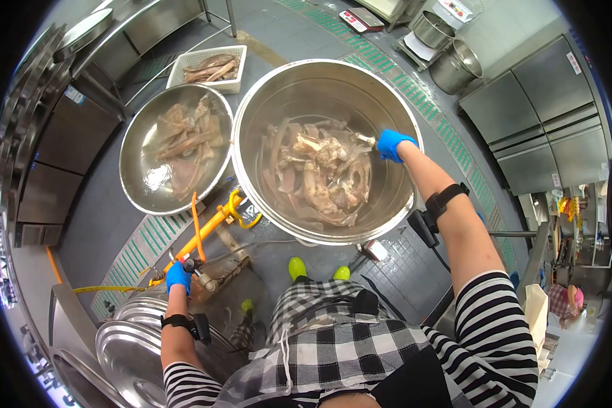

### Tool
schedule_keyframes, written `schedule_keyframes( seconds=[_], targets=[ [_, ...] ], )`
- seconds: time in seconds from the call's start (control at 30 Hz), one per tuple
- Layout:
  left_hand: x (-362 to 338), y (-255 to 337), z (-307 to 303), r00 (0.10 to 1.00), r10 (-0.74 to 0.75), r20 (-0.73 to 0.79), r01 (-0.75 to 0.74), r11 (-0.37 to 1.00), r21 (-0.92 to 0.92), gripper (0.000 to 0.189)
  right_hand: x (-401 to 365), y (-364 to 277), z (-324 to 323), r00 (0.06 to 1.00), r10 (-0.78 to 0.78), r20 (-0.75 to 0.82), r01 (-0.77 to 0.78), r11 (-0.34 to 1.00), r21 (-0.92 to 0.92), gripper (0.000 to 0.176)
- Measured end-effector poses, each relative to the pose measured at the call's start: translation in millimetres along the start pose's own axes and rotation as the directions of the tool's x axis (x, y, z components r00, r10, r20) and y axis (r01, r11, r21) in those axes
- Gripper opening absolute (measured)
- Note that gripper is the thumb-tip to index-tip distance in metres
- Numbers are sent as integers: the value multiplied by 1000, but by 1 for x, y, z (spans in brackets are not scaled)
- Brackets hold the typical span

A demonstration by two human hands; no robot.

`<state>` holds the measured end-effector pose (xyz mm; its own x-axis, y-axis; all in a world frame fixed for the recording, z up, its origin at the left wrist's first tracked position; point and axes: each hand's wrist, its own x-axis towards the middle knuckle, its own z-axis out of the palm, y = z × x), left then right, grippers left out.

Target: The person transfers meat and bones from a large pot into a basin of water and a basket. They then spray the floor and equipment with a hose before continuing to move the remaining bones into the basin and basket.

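Observation:
My right hand (pixel 393 145), in a blue glove, reaches inside the right wall of a large steel pot (pixel 251 183). Its closed fingers meet the pale knob of a bone (pixel 366 139). Meaty bones (pixel 316 170) are piled in the middle of the pot. Down at the left, my left hand (pixel 178 277), also gloved in blue, is closed around a valve handle beside a metal fitting (pixel 204 277) on a yellow pipe (pixel 211 226). The glove covers most of that handle.
A wide steel basin (pixel 130 178) with meat stands left of the pot. Behind it sits a white basket (pixel 177 76) holding more meat. Steel lids (pixel 126 347) lean at the lower left. A red scale (pixel 355 20) and steel buckets (pixel 449 71) are farther back. Another person (pixel 563 299) is at right.

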<state>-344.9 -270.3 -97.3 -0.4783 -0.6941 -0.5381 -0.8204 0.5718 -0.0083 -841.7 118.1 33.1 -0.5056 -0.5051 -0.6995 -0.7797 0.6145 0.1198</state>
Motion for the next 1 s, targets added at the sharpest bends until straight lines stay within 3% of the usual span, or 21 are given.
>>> schedule_keyframes(
  seconds=[0.07,0.1,0.17,0.2,0.33,0.4,0.43,0.5,0.63,0.77,0.83,0.93,1.0],
  targets=[
    [-1,1,-2,1000,20,5,-20,1000,-4,30,-4,7,12,959,277,61,-280,896,343,20],
    [-2,1,-3,999,39,9,-39,999,-7,30,-9,8,15,959,278,61,-281,897,342,20],
    [-1,-1,-1,999,41,5,-41,999,-7,30,-19,11,18,986,154,72,-163,975,149,19],
    [0,-2,0,999,44,1,-44,999,-4,30,-15,17,28,953,262,153,-303,860,411,18],
    [6,-5,5,1000,25,13,-25,1000,5,31,-14,25,45,954,233,189,-295,839,456,16],
    [7,-8,8,999,33,-12,-33,999,-11,31,-26,16,38,890,345,300,-448,527,722,18],
    [8,-11,11,999,34,-11,-34,999,-10,31,-26,15,40,889,345,301,-448,526,723,18],
    [9,-13,14,998,49,-29,-49,999,-4,32,-27,10,42,927,230,297,-367,724,584,18],
    [6,-8,9,1000,24,-9,-24,1000,0,33,-35,-14,33,924,223,312,-366,756,544,18],
    [3,-4,3,1000,7,12,-7,1000,-10,34,-35,-32,29,933,189,305,-349,675,650,18],
    [4,-4,4,1000,5,15,-5,1000,0,34,-37,-38,31,971,145,188,-231,397,888,21],
    [4,-5,4,1000,5,1,-5,1000,16,34,-45,-49,17,980,164,117,-181,468,865,16],
    [4,-5,4,1000,20,12,-20,1000,-3,35,-45,-54,15,976,186,116,-186,420,888,16]
  ],
)
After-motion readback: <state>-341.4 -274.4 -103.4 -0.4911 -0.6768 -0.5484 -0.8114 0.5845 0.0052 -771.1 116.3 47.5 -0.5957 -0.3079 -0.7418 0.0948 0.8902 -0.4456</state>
